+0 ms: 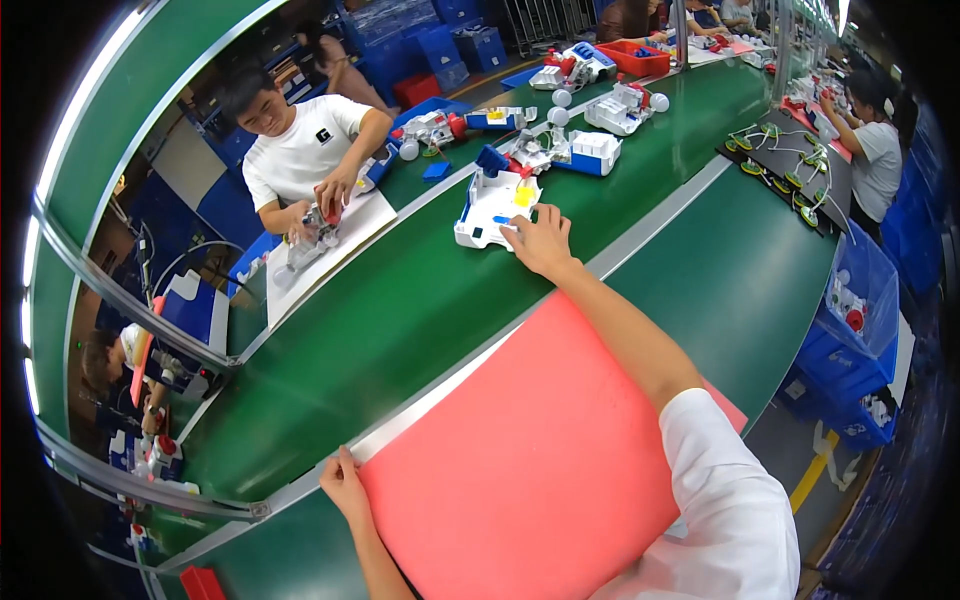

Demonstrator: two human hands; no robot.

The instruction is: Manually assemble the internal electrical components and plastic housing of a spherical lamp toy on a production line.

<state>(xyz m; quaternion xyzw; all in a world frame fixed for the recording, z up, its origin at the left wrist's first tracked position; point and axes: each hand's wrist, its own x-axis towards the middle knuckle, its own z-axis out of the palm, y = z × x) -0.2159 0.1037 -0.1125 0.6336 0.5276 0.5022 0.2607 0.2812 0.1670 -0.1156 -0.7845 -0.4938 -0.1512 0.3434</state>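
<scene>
Left hand: left hand (345, 487) lies flat, fingers together, on the near left edge of the pink mat (540, 450); it grips nothing, only presses the mat's corner.
Right hand: right hand (540, 240) is stretched far forward, arm nearly straight in a white sleeve (725, 500), fingers spread and curled down onto the white toy part (492, 207); whether it has closed around the part or only rests on it I cannot tell.
Pink mat: a flat sheet lying slantwise on the near work shelf, just this side of the metal rail (440, 390) that borders the belt.
Green belt: green belt (400, 310) runs from lower left to upper right beyond the rail, matt and bare between the pieces.
White toy part: a white plastic shell with a yellow and a blue piece on top, sitting on the belt under the right hand's fingertips.
Further toys: more white, blue and red toy pieces (560, 150) lie on the belt behind it, with white balls among them.
Person opposite: a person in a white shirt (300, 150) across the belt holds a toy (315, 235) in both hands over a white sheet (320, 265).
Right side: a person in grey (875, 165) sits by a black tray of green wired parts (790, 170); blue bins (850, 330) stand near the floor.
Far end: blue crates (440, 45) are stacked at the back.
</scene>
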